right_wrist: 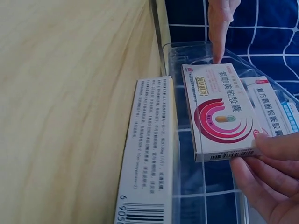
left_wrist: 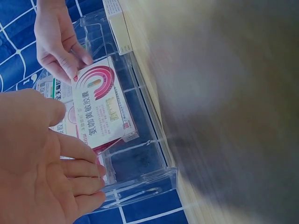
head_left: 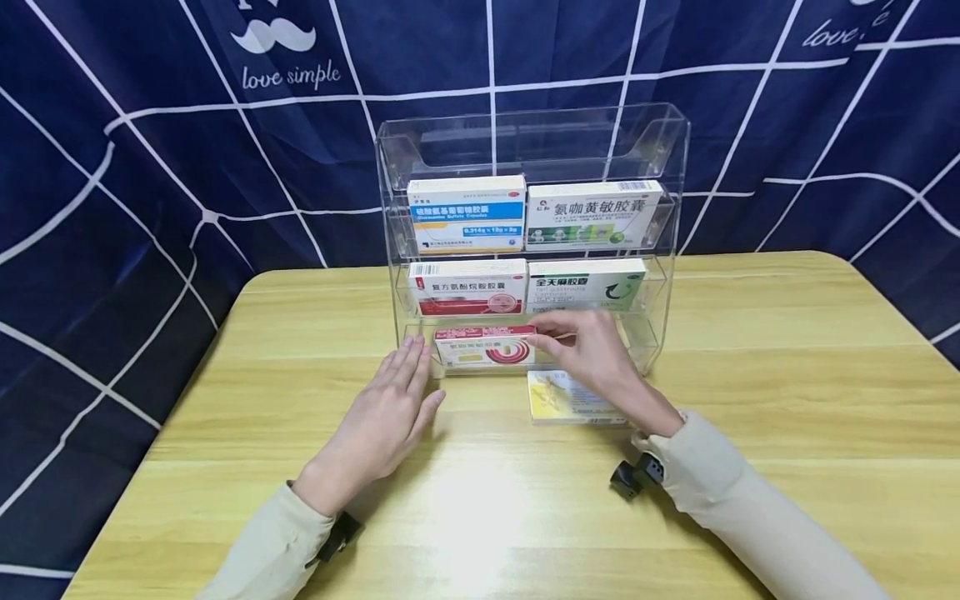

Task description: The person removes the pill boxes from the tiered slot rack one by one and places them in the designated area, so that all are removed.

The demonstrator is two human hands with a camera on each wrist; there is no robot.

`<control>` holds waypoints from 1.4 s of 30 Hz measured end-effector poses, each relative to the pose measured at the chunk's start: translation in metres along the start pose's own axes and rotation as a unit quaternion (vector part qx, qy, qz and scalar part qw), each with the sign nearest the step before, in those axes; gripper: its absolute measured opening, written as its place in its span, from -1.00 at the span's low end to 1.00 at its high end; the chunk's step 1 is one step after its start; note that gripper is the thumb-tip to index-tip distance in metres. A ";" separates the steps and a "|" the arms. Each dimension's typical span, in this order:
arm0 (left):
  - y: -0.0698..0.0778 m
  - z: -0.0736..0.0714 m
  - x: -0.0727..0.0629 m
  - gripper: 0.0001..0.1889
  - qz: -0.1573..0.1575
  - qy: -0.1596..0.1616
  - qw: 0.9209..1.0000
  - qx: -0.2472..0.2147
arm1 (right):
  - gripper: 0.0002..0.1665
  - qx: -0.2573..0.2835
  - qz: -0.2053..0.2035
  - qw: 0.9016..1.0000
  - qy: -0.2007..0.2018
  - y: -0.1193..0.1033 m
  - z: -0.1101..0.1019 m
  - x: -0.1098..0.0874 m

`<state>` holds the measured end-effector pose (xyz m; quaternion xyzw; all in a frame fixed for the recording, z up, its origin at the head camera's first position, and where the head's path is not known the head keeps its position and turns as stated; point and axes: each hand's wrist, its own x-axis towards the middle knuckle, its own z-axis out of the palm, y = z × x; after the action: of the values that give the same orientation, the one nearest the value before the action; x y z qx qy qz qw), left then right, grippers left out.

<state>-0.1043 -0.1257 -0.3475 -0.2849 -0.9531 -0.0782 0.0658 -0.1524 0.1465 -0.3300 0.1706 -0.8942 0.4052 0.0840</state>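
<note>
A white medicine box with red rings and a red edge (head_left: 486, 347) sits at the bottom tier of the clear acrylic rack (head_left: 652, 333). My right hand (head_left: 592, 346) pinches its right end between thumb and fingers; the right wrist view shows the thumb (right_wrist: 275, 145) on the box's printed face. At the rack's lower left corner is my left hand (head_left: 382, 408), fingers straight, holding nothing. In the left wrist view its palm (left_wrist: 42, 158) faces the camera, fingertips near the rack's side. A yellow and white box (head_left: 555, 398) lies on the table before the rack, partly under my right forearm.
In the upper tiers stand a blue and white box (head_left: 467, 215), a green and white box (head_left: 592, 215), a red and white box (head_left: 468, 287) and a white box with a green arrow (head_left: 585, 282). A dark blue checked curtain (head_left: 300, 183) hangs behind the wooden table (head_left: 787, 375).
</note>
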 end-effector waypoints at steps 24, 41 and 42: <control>0.000 0.002 0.000 -0.42 0.013 0.017 1.000 0.011 | -0.76 -0.025 0.042 0.998 -0.042 -0.007 -0.012 -0.002; -0.001 0.001 -0.002 -0.43 0.014 0.019 1.000 0.004 | -0.82 0.002 0.048 0.993 -0.105 -0.007 -0.011 -0.002; -0.001 0.001 -0.002 -0.44 0.014 0.019 1.000 0.004 | -0.82 0.010 0.055 0.992 -0.110 -0.008 -0.011 -0.002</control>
<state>-0.1032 -0.1272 -0.3488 -0.2966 -0.9479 -0.0787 0.0860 -0.1478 0.1506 -0.3181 0.1658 -0.9018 0.3972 -0.0392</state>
